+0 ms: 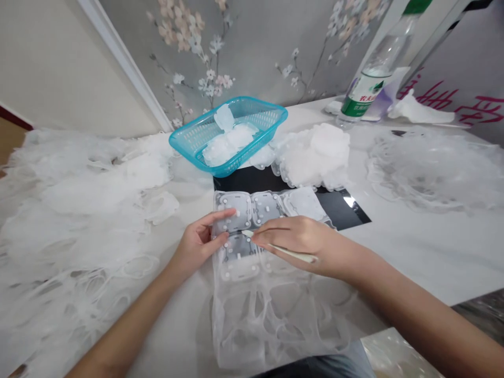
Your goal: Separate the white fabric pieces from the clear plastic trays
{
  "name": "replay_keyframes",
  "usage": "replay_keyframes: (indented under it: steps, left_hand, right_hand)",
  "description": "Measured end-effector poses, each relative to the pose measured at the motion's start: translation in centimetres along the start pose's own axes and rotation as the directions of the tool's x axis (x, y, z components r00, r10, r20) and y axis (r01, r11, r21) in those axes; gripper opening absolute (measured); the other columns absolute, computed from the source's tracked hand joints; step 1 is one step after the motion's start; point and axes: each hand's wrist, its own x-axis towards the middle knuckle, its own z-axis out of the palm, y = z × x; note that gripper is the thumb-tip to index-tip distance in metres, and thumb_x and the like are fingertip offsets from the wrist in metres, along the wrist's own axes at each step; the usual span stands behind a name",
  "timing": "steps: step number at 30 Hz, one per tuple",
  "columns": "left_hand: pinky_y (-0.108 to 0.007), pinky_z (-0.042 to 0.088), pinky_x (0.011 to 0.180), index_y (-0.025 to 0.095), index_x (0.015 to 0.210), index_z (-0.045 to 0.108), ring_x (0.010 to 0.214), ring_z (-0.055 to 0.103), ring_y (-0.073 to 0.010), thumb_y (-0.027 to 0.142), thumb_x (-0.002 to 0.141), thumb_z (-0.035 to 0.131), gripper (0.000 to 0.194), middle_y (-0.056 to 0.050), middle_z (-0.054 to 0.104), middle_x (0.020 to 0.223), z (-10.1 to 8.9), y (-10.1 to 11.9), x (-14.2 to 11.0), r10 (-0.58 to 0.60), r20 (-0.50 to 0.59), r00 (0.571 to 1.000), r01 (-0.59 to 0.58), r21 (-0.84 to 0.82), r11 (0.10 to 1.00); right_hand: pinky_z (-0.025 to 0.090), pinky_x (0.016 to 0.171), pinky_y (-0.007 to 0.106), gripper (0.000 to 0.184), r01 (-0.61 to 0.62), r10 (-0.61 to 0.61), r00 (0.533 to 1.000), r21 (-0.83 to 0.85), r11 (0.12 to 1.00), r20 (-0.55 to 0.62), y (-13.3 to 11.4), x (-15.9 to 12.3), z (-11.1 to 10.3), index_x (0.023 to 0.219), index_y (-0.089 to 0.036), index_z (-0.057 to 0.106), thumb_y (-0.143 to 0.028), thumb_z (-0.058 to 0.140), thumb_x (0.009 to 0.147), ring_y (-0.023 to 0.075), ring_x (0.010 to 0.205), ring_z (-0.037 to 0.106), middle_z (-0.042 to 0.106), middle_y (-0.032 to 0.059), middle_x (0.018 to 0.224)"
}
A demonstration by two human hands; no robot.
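Note:
A translucent silicone sheet of moulded keypad-like pads lies on the white table in front of me, its near part only a web of empty frames. My left hand pinches one pad at the sheet's left side. My right hand is closed on a thin white stick, held like a pen, its tip touching the sheet between the pads, close to my left fingers.
A turquoise basket with loose white pads stands behind. A heap of pads lies to its right on a black mat. Piles of webbed scrap cover the left, more scrap lies right. A water bottle stands at the back.

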Motion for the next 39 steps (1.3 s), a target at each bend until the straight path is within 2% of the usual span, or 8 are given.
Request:
replay_keyframes:
  steps: [3,5,9,12,19,25,31,39]
  left_hand:
    - [-0.024,0.051,0.071,0.016,0.110,0.065,0.093,0.060,-0.0204,0.027,0.071,0.069,0.041,-0.008,0.065,0.112,-0.1,-0.2,0.0,0.036,-0.003,0.999,-0.036,-0.008,0.999]
    - [-0.022,0.051,0.070,0.017,0.110,0.065,0.092,0.061,-0.0194,0.026,0.070,0.070,0.041,-0.007,0.065,0.112,-0.1,-0.4,0.1,0.049,-0.007,0.999,-0.049,-0.037,0.998]
    - [-0.018,0.049,0.067,0.022,0.111,0.064,0.082,0.060,-0.0131,0.022,0.073,0.070,0.039,-0.004,0.065,0.109,-0.2,-0.7,0.1,0.044,-0.001,0.999,-0.044,-0.124,0.991]
    - [-0.015,0.048,0.065,0.025,0.111,0.064,0.073,0.057,-0.0086,0.019,0.074,0.069,0.038,-0.001,0.066,0.105,-0.3,-0.7,0.0,0.023,0.015,1.000,-0.020,-0.159,0.987]
    - [-0.014,0.047,0.062,0.025,0.111,0.065,0.071,0.055,-0.0076,0.018,0.074,0.069,0.038,-0.001,0.065,0.108,-0.2,-0.6,0.0,0.015,0.005,1.000,-0.014,-0.162,0.987]
    - [-0.016,0.048,0.063,0.022,0.110,0.065,0.076,0.058,-0.0110,0.020,0.071,0.071,0.039,-0.004,0.064,0.111,-0.1,-0.6,0.1,0.015,-0.009,1.000,-0.016,-0.159,0.987]
    - [-0.018,0.049,0.068,0.022,0.110,0.065,0.085,0.060,-0.0137,0.022,0.072,0.071,0.038,-0.004,0.066,0.108,-0.2,-0.6,0.1,0.025,0.005,1.000,-0.024,-0.142,0.990]
    - [-0.015,0.049,0.067,0.024,0.108,0.066,0.082,0.060,-0.0110,0.020,0.072,0.071,0.037,-0.002,0.067,0.106,-0.1,-0.5,0.0,0.055,-0.004,0.999,-0.054,-0.140,0.989]
  right_hand:
    - [0.051,0.074,0.026,0.020,0.011,-0.007,0.999,-0.115,0.993,0.033,0.1,0.3,1.0,0.100,-0.013,0.062,-0.012,0.046,0.089,0.0182,0.089,0.064,0.064,0.0125,0.102]
    - [0.052,0.074,0.026,0.020,0.018,-0.012,0.999,-0.132,0.991,0.047,0.0,0.3,1.0,0.101,-0.012,0.061,-0.012,0.046,0.089,0.0184,0.090,0.063,0.064,0.0131,0.103]
    - [0.052,0.075,0.025,0.020,0.031,-0.029,0.998,0.037,0.999,-0.055,-0.3,0.1,0.0,0.100,-0.010,0.060,-0.012,0.042,0.092,0.0159,0.089,0.063,0.064,0.0132,0.099]
    - [0.051,0.078,0.024,0.017,0.056,-0.037,0.990,0.143,0.988,-0.134,-0.4,-0.2,-0.9,0.096,-0.009,0.061,-0.008,0.046,0.090,0.0147,0.088,0.063,0.065,0.0123,0.095]
    - [0.051,0.074,0.022,0.014,0.054,-0.023,0.982,0.163,0.985,-0.190,-0.3,-0.3,-1.1,0.093,-0.012,0.062,-0.007,0.050,0.088,0.0122,0.083,0.063,0.066,0.0079,0.091]
    - [0.051,0.078,0.024,0.015,0.078,-0.048,0.984,0.180,0.981,-0.169,0.0,-0.2,-0.4,0.095,-0.010,0.061,-0.007,0.048,0.088,0.0144,0.087,0.062,0.065,0.0110,0.094]
    - [0.050,0.078,0.026,0.018,0.040,-0.020,0.994,0.183,0.982,-0.109,-0.4,0.1,-0.2,0.098,-0.006,0.061,-0.009,0.045,0.090,0.0163,0.087,0.062,0.064,0.0142,0.094]
    - [0.051,0.071,0.026,0.024,-0.005,0.007,0.997,-0.034,0.999,0.075,-0.9,0.6,-0.1,0.103,-0.008,0.058,-0.010,0.037,0.090,0.0181,0.087,0.062,0.062,0.0142,0.101]
